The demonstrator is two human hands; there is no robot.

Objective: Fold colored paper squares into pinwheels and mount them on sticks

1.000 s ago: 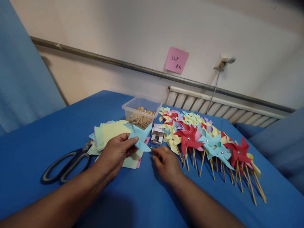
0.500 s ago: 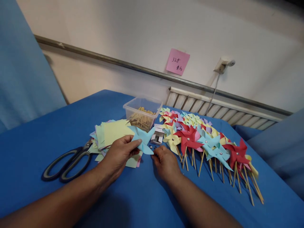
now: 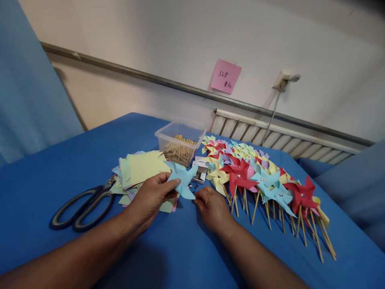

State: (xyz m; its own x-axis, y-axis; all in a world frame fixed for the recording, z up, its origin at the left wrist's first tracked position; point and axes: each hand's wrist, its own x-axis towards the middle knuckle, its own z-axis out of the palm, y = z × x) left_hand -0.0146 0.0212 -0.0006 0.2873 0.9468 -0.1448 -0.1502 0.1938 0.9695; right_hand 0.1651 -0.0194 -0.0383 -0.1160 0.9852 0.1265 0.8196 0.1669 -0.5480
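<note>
Blue paper pinwheel [image 3: 187, 185], left fingers [image 3: 172, 185] pinching

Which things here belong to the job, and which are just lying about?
Likely the job's:
blue folded paper, in the left hand
small shiny bits, near the right hand
small open box
paper stack
scissors
tub of sticks
pinwheels

Apparently just around:
pink note
plug
wall pipe

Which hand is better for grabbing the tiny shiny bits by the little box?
Probably the right hand: it is close beside the tiny shiny bits, while the left hand holds the blue paper pinwheel. Whether the right pinches something is unclear.
</note>
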